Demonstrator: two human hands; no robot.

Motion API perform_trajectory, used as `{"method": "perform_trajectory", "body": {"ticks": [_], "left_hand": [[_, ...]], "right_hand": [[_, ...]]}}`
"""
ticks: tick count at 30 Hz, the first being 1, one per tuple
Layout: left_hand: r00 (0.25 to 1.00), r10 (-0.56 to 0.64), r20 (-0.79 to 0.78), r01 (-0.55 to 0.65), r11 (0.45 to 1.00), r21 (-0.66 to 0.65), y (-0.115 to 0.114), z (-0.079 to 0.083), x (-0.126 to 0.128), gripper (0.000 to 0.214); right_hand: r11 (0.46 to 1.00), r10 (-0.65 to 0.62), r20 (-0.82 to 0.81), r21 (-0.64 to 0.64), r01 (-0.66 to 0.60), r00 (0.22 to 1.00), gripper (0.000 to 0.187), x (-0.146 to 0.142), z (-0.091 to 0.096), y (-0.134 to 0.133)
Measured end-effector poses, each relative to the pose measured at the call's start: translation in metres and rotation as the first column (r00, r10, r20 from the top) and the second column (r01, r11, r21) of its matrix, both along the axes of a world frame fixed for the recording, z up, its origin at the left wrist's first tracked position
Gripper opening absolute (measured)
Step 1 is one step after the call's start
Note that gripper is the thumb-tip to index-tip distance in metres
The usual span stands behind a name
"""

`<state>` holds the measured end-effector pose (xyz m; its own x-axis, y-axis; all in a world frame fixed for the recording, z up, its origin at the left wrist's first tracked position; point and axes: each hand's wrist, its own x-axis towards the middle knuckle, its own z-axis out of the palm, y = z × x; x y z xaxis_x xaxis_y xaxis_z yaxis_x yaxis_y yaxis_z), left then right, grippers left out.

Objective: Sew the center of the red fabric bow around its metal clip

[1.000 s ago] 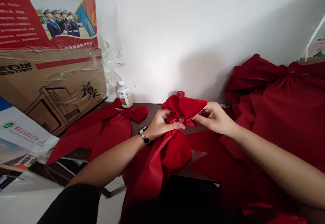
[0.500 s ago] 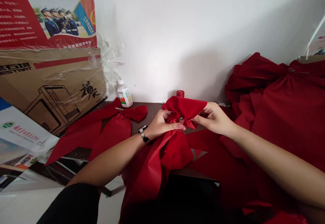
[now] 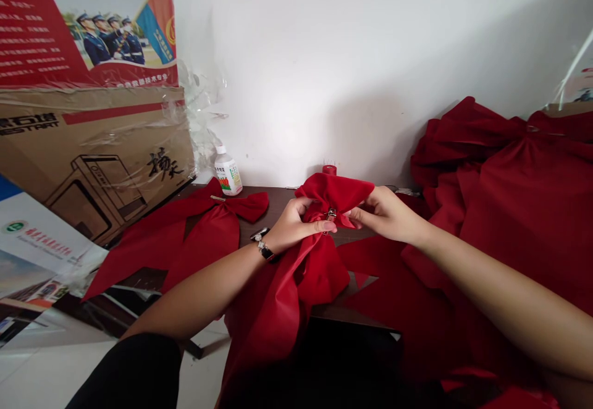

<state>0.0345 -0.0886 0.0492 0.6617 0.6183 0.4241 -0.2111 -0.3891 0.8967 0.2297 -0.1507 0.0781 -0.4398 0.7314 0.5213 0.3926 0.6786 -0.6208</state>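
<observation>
Shifted slightly left, left hand (image 3: 291, 227) and right hand (image 3: 386, 214) pinch the red bow (image 3: 336, 193)

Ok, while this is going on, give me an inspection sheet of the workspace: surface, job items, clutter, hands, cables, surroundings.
surface: dark table, mostly under red fabric.
job's things: red bow with a metal clip at its knot; second bow on the table, left; heap of red bows, right.
clutter: plastic bottle and red spool by the wall.
hands: left hand and right hand both pinch the bow beside the clip.
cables: nothing seen.
surroundings: cardboard box with a poster above it, white wall, tiled floor.
</observation>
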Motion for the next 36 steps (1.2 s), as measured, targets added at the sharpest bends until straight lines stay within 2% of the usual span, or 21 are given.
{"method": "perform_trajectory", "body": {"ticks": [3,4,6,8,10,12,14,16,19,21,23,25,26,28,30,33,34,36], "left_hand": [[0.999,0.03,-0.041,-0.028,0.999,0.032,0.003,0.0,0.001,0.035],[0.998,0.047,-0.051,-0.045,0.998,0.034,0.004,-0.001,0.002,0.035],[0.993,0.094,-0.078,-0.092,0.995,0.03,0.009,-0.003,0.003,0.035],[0.986,0.141,-0.094,-0.14,0.99,0.012,0.013,-0.006,0.005,0.036],[0.983,0.151,-0.102,-0.153,0.988,-0.008,0.015,-0.009,0.007,0.038],[0.983,0.138,-0.118,-0.14,0.99,-0.013,0.014,-0.011,0.008,0.038],[0.981,0.119,-0.153,-0.121,0.993,-0.004,0.012,-0.012,0.009,0.038],[0.977,0.085,-0.198,-0.088,0.996,-0.008,0.009,-0.013,0.01,0.037],[0.956,0.045,-0.29,-0.048,0.999,-0.005,0.008,-0.014,0.011,0.036],[0.944,0.037,-0.328,-0.029,0.999,0.029,0.008,-0.016,0.012,0.035],[0.944,-0.008,-0.331,0.026,0.998,0.05,0.007,-0.018,0.013,0.034],[0.941,-0.076,-0.329,0.095,0.995,0.043,0.006,-0.021,0.015,0.033],[0.938,-0.096,-0.334,0.115,0.993,0.037,0.005,-0.022,0.015,0.034],[0.932,-0.105,-0.346,0.121,0.992,0.025,0.004,-0.024,0.016,0.036],[0.929,-0.101,-0.355,0.11,0.994,0.005,0.005,-0.026,0.016,0.038],[0.911,-0.108,-0.398,0.108,0.994,-0.021,0.008,-0.029,0.015,0.04],[0.905,-0.105,-0.413,0.102,0.994,-0.029,0.01,-0.029,0.015,0.042],[0.898,-0.091,-0.43,0.074,0.996,-0.057,0.012,-0.03,0.015,0.047]], "right_hand": [[0.997,-0.075,-0.098,-0.042,0.071,0.992,0.014,-0.007,-0.002,-0.004],[0.992,-0.121,-0.083,-0.048,0.118,0.989,0.013,-0.009,-0.002,-0.005],[0.972,-0.232,0.064,-0.021,0.234,0.971,0.014,-0.008,0.001,-0.008],[0.924,-0.383,0.257,0.116,0.365,0.887,0.014,-0.004,0.006,-0.012],[0.832,-0.544,0.331,0.327,0.447,0.771,0.013,0.001,0.011,-0.014],[0.778,-0.577,0.321,0.495,0.387,0.751,0.013,0.002,0.014,-0.015],[0.802,-0.467,0.355,0.556,0.219,0.81,0.013,-0.001,0.014,-0.013],[0.829,-0.366,0.412,0.552,0.091,0.834,0.015,-0.005,0.011,-0.01],[0.832,-0.384,0.47,0.549,0.077,0.795,0.021,-0.011,0.006,-0.007],[0.848,-0.373,0.483,0.524,0.08,0.792,0.019,-0.013,0.002,-0.007],[0.904,-0.288,0.402,0.413,0.109,0.869,0.014,-0.015,0.001,-0.01],[0.975,-0.138,0.2,0.202,0.097,0.97,0.011,-0.016,0.003,-0.014],[0.995,-0.057,0.072,0.091,0.05,0.996,0.012,-0.016,0.005,-0.017],[0.997,0.059,-0.157,-0.046,-0.067,0.986,0.014,-0.018,0.014,-0.026],[0.99,0.107,-0.328,-0.049,-0.13,0.939,0.013,-0.019,0.026,-0.038],[0.99,0.136,-0.525,0.051,-0.129,0.84,0.009,-0.017,0.042,-0.067],[0.99,0.137,-0.56,0.089,-0.105,0.817,0.008,-0.015,0.043,-0.079],[0.983,0.043,-0.506,0.175,0.054,0.861,0.006,-0.005,0.031,-0.109]]}}
